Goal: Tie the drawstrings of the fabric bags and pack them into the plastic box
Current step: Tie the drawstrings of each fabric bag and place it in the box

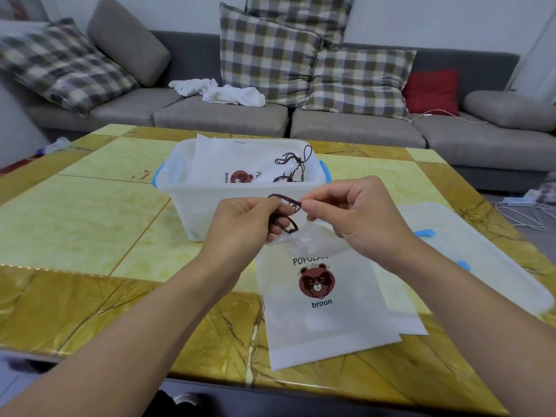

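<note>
We see both hands mid-desk, just in front of the plastic box (210,203). Left hand (243,221) has fingers curled, pinching the dark brown drawstring (285,215) with loops hanging around its fingertips; right hand (355,212) pinches the same drawstring at thumb and forefinger, hands nearly touching. The drawstring runs into the gathered mouth of a white fabric bag (319,311) with a bear print, lying flat on the yellow marble-pattern desk (90,221), on top of another white bag (412,323). The box holds more bear-print bags (240,164) with drawstrings bunched. Clear lid (469,254) with blue clips lies to the right, beside the bags. Grey sofa (225,115) behind.
</note>
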The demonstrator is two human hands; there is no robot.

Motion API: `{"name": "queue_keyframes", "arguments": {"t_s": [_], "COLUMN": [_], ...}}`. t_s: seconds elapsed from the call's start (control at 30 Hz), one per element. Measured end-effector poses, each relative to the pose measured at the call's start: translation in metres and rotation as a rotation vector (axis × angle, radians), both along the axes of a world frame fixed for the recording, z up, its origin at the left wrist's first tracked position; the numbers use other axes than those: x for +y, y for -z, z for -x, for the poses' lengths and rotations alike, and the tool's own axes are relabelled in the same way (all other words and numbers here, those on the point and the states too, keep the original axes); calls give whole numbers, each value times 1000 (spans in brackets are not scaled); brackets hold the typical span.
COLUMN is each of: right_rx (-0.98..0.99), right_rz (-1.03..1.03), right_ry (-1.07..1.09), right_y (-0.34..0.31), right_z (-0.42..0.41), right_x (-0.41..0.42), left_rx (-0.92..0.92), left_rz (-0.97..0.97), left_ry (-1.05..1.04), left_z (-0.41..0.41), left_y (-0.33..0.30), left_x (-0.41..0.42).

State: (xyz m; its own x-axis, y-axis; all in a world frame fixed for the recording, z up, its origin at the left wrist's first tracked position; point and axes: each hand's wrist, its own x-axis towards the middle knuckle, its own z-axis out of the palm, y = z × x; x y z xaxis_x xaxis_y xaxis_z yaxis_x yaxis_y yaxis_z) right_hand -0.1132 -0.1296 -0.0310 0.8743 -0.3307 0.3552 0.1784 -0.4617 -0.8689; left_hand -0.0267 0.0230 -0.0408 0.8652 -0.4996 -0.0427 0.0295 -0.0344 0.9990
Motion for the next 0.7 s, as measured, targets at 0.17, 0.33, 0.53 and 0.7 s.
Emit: {"name": "queue_keyframes", "arguments": {"t_s": [0.17,0.33,0.53,0.7], "right_rx": [55,94,112,156], "right_rz": [-15,-10,11,-64], "right_ry": [2,8,-7,-40], "right_y": [4,7,12,16], "right_z": [-1,-3,-4,-4], "right_x": [3,6,8,7], "left_rx": [49,95,66,14], "left_rz": [75,90,78,46], "left_ry": [-95,-70,-37,3], "left_z": [0,1,0,-1], "left_y": [0,2,4,7], "left_x": [-4,-6,-6,-5]}}
